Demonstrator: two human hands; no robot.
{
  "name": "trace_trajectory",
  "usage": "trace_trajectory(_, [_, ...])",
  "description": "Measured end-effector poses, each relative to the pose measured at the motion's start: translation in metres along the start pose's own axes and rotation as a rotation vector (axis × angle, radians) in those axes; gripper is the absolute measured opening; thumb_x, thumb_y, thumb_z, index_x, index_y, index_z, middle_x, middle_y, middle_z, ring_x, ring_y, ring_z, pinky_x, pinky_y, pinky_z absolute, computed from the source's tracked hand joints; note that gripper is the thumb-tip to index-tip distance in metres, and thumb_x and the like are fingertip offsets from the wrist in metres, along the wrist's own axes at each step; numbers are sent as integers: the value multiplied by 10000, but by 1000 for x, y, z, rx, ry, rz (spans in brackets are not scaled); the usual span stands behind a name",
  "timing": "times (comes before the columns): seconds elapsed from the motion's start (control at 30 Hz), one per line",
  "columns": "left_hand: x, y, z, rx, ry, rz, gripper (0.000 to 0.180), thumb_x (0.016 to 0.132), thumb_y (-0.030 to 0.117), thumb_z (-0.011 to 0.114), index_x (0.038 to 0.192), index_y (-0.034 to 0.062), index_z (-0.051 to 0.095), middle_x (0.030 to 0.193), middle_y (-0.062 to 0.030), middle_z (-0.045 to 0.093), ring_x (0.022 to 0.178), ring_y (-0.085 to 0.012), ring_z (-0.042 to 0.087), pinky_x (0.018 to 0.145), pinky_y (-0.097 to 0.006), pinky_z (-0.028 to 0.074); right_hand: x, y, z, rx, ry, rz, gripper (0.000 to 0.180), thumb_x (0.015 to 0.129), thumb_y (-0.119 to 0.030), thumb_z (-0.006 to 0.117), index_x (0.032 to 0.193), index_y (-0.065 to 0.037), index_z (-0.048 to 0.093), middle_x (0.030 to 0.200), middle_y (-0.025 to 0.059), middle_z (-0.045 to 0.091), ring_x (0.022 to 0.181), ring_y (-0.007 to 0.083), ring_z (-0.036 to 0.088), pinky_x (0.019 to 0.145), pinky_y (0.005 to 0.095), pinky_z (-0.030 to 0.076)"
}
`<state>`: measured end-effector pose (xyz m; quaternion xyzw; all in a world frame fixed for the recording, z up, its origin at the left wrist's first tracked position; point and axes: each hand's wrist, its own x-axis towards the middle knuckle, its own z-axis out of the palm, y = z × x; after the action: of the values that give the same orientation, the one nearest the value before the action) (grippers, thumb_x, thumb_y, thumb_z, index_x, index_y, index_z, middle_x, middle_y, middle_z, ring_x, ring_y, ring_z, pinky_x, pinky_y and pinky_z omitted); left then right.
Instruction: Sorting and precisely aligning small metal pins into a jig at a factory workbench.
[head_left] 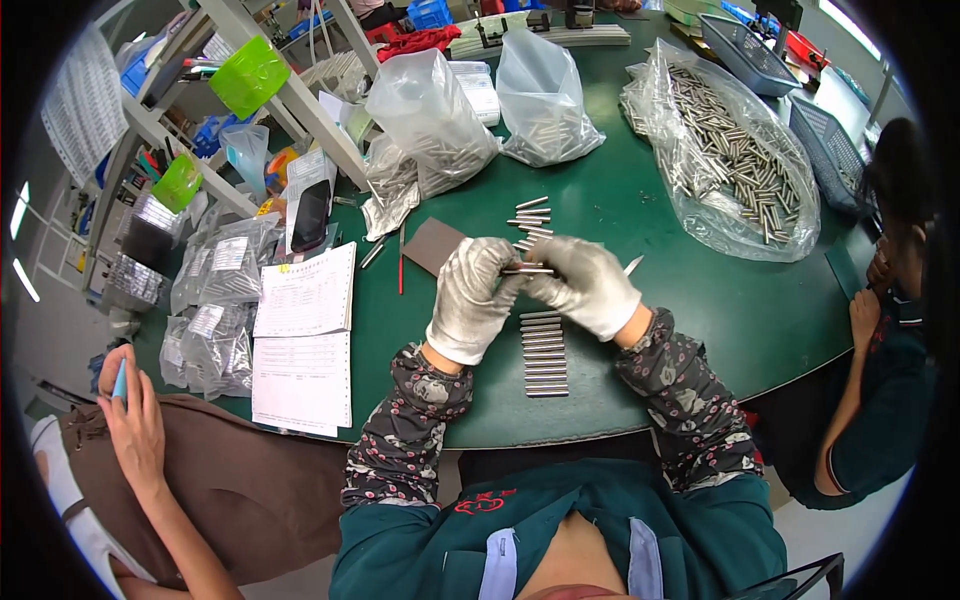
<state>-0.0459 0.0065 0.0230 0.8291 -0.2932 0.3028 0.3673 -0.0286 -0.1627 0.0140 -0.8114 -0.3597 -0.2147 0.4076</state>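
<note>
Both my hands wear white gloves and meet over the green table (700,300). My left hand (470,295) and my right hand (585,285) together pinch a thin metal pin (527,270), held level between the fingertips. Just below my hands lies a neat row of several metal pins (545,352), side by side. Beyond my hands a few loose pins (530,212) are scattered on the table. A dark brown pad (432,245) lies left of my hands.
Clear bags of metal pins stand at the back (430,120), (545,100), and a wide open bag (735,160) at right. Printed paper sheets (303,335) and small packets (205,330) lie at left. Other people sit at left (140,430) and right (880,330).
</note>
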Motion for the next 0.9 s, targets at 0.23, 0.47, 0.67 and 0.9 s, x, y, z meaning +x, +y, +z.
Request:
trace_trajectory(0.23, [-5, -1, -10, 318, -277, 111, 181, 671, 95, 626, 838, 84, 557, 706, -51, 555, 698, -250, 554, 633, -369, 444, -12, -5, 12, -56, -52, -50, 252, 840, -274, 552, 737, -45, 568, 633, 91, 560, 599, 257, 551, 550, 375, 426])
trace_trajectory(0.47, [-2, 18, 2, 426, -156, 233, 132, 675, 151, 622, 774, 89, 560, 667, -37, 545, 651, -228, 531, 581, -358, 393, -7, -5, 19, 703, 79, 760, 226, 861, -190, 547, 884, 20, 626, 695, -18, 576, 622, 48, 482, 555, 209, 405])
trace_trajectory(0.67, [-7, 5, 4, 250, -79, 145, 187, 673, 83, 642, 844, 73, 568, 695, -55, 552, 650, -258, 536, 589, -376, 423, -2, 17, -1, 578, 462, 760, 226, 854, -227, 563, 797, -14, 614, 638, -35, 512, 582, 46, 423, 529, 187, 344])
trace_trajectory(0.9, [0, -17, 21, 446, -188, -25, 173, 688, 147, 650, 856, 122, 619, 772, -55, 592, 751, -252, 562, 658, -377, 450, -8, 41, -24, 470, 467, 705, 272, 827, -262, 571, 847, 2, 634, 625, 16, 551, 589, 82, 488, 565, 217, 399])
